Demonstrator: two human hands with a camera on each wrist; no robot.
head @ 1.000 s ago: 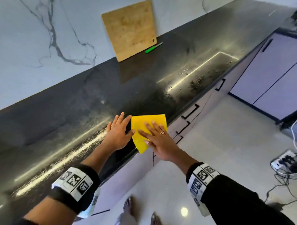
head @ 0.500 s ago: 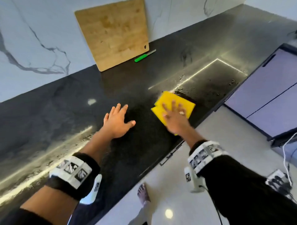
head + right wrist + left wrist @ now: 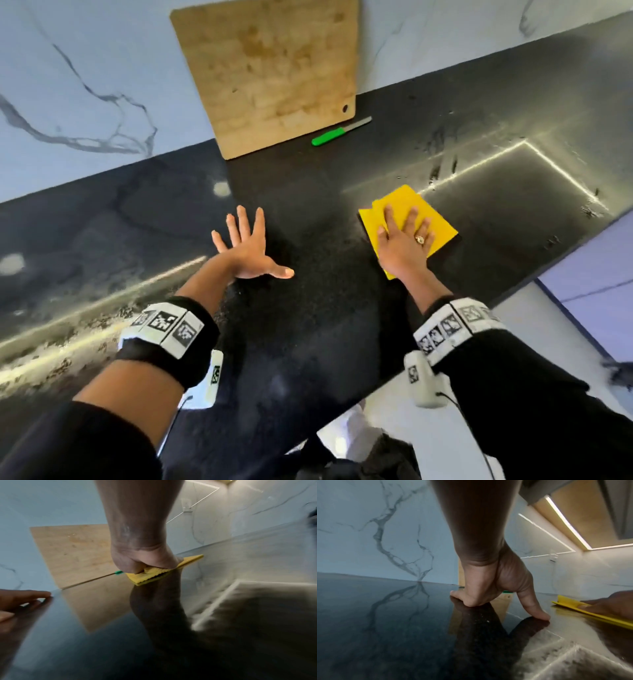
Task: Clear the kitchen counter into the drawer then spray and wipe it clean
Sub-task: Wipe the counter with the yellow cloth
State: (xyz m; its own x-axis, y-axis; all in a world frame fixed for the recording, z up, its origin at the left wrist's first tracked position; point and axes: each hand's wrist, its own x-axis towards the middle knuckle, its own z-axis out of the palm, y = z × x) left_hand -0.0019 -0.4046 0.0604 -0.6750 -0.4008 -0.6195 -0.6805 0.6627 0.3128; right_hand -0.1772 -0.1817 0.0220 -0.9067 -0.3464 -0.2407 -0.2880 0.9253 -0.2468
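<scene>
Wiping step, judged from the layout. Right hand [image 3: 404, 245] lies flat, fingers straight and close together, pressing a folded yellow cloth [image 3: 436, 224] onto the black worktop [image 3: 308, 342], right of centre and near the front edge. The flat palm spreads pressure over the whole cloth, so it probably drags moisture rather than skipping over it. The right wrist view shows the heel of the hand bunching the cloth's near edge.

Left hand [image 3: 248, 248] is spread wide, palm down on the bare worktop to the left of the cloth, holding nothing. It looks like a brace for leaning in. The left wrist view shows thumb and palm edge touching the surface.

Wet streaks and droplets [image 3: 442, 164] sit just beyond the cloth, so that patch likely comes next.

A wooden cutting board [image 3: 270, 75] leans upright against the marble wall at the far side. A green-handled knife [image 3: 337, 132] lies flat at its right foot. Both are well apart from the hands and still on the worktop, so clearing seems unfinished. No drawer or spray bottle is in view.
</scene>
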